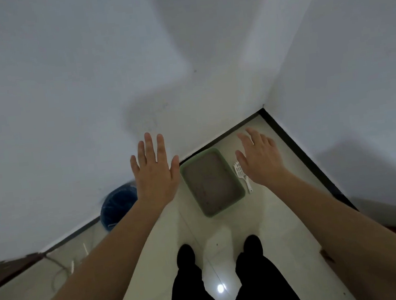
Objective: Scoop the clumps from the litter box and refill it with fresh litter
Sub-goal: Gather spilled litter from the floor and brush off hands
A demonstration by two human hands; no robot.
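Both hands, left [154, 172] and right [259, 158], hang spread flat and hold nothing above the green box [211, 181] in the far floor corner, while the white scoop [242, 174] on its right, probably light stiff plastic, is best gripped by its near handle.

Dim, perhaps blurred, edges warped.

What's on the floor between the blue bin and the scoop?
The green litter box, in the head view, close beside the scoop.
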